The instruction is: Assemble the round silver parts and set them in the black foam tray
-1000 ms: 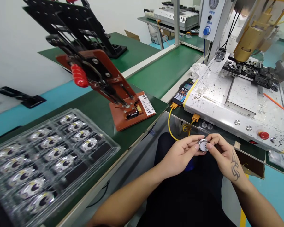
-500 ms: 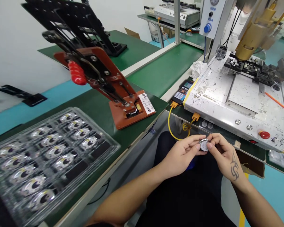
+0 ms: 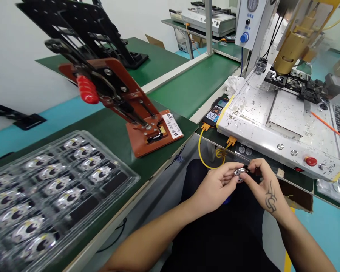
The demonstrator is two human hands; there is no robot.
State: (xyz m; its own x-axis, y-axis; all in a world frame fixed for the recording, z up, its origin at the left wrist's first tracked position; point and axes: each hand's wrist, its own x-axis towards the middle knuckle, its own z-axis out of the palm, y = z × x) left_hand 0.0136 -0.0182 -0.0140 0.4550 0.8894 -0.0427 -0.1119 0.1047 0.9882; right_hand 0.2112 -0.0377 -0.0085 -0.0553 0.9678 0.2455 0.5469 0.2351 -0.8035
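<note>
A big white metal machine [image 3: 249, 109] with a gold tube [image 3: 290, 53] stood ahead, to my right. A flat, clear plastic tray [image 3: 82, 208] of shiny parts [image 3: 69, 197] lay to my left, near a red-brown clamp [image 3: 138, 146] with a bright red handle [image 3: 87, 90]. My left hand [image 3: 215, 185] and right hand [image 3: 263, 185] were close together. Between them, both pinching it, was a small, round, shiny silver metal piece [image 3: 240, 172].
</note>
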